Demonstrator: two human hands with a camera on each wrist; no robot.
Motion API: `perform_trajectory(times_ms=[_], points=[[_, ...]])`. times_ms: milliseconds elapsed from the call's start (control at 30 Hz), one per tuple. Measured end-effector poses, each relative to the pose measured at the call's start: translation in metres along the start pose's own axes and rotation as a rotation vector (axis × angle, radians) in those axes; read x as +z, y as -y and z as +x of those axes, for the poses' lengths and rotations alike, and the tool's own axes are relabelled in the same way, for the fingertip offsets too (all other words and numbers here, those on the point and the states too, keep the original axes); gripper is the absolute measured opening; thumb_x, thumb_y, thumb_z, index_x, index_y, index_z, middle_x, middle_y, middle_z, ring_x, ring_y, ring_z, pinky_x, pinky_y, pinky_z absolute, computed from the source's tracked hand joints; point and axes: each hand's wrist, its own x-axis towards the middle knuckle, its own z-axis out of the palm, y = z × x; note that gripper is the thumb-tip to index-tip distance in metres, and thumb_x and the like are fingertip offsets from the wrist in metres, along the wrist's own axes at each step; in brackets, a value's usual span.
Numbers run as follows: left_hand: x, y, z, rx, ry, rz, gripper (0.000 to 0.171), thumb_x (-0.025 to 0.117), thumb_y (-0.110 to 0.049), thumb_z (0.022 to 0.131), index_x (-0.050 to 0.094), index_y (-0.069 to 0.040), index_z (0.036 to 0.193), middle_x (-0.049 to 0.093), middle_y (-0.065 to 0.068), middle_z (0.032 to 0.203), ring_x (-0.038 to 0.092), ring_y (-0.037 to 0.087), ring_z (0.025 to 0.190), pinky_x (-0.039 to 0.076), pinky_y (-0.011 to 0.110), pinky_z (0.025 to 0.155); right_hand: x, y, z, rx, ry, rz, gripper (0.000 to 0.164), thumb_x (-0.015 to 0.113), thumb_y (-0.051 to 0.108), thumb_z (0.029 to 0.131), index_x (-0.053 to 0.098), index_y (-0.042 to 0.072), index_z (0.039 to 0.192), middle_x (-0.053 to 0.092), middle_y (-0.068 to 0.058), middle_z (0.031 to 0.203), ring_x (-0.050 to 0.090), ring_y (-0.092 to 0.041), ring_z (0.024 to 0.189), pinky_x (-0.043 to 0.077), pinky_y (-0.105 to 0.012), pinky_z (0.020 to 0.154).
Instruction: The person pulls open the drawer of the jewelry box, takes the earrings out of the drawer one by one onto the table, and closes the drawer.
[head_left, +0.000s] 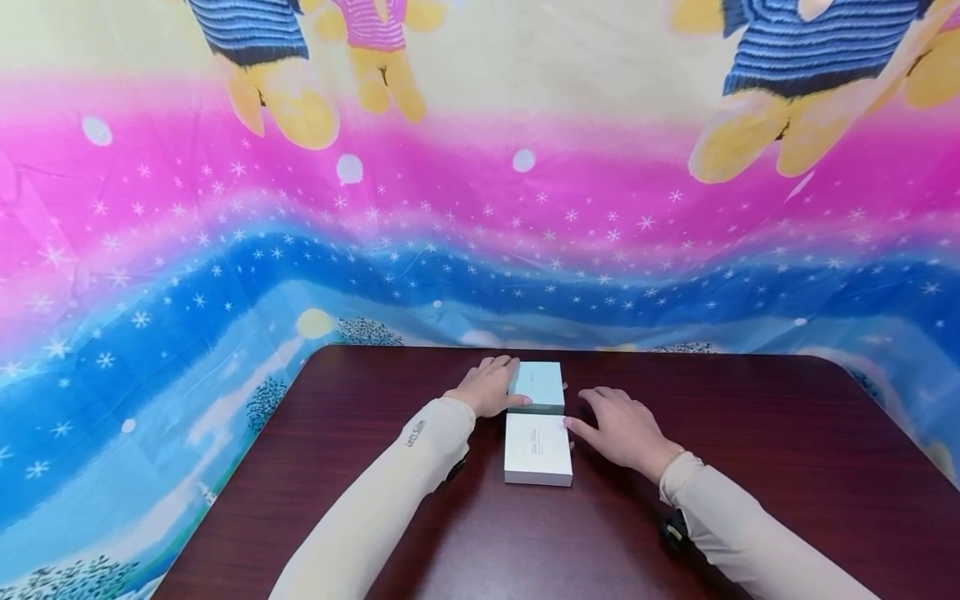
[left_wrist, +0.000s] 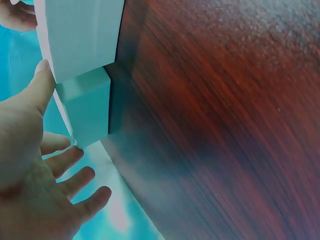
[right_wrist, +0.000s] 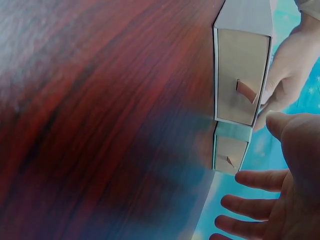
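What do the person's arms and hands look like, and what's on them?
The left hand and right hand are bare, with no gloves. Long cream sleeves reach both wrists; the left sleeve carries small dark lettering, while the right sleeve shows none. A small black device sits at the right wrist.

Forearms (head_left: 384, 504) angled inward, left hand (head_left: 486, 388) and right hand (head_left: 621, 427) apart, fingers (right_wrist: 246, 206) spread
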Motion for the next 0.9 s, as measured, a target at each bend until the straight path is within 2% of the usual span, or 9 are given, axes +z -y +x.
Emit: perform_trajectory(times_ms=[300, 667, 900], points=[[-0.0020, -0.0019, 0.0013, -0.009, 0.018, 0.024, 0.083, 0.057, -0.057, 0.098, 0.029, -0.011, 0.161, 0.031, 0.007, 0.166, 0.035, 0.027, 0.150, 0.038, 0.045, 0.118, 0.0024, -0.0009, 0.0011, -0.003, -0.004, 0.004, 0.064, 0.061, 0.053, 0.096, 0.061, 0.004, 0.137, 0.063, -0.020, 0.136, 0.057, -0.041, 0.127, 0.051, -0.059, 0.097], [-0.0039, -0.0041, -0.0007, -0.005, 0.055, 0.029, 0.082, 0.052, -0.057, 0.100, 0.025, -0.011, 0.162, 0.023, 0.004, 0.170, 0.029, 0.027, 0.154, 0.036, 0.046, 0.120, 0.0010, -0.0020, 0.0036, 0.006, 0.000, 0.002, 0.064, 0.062, 0.053, 0.096, 0.060, 0.004, 0.137, 0.062, -0.020, 0.136, 0.056, -0.041, 0.127, 0.050, -0.060, 0.098], [-0.0045, -0.0043, 0.0018, -0.013, 0.050, 0.017, 0.082, 0.056, -0.056, 0.098, 0.028, -0.012, 0.161, 0.029, 0.004, 0.167, 0.037, 0.026, 0.149, 0.039, 0.044, 0.118, 0.0001, -0.0021, 0.0095, 0.021, 0.028, 0.038, 0.065, 0.061, 0.052, 0.097, 0.058, 0.003, 0.139, 0.060, -0.022, 0.139, 0.054, -0.041, 0.130, 0.049, -0.060, 0.100]])
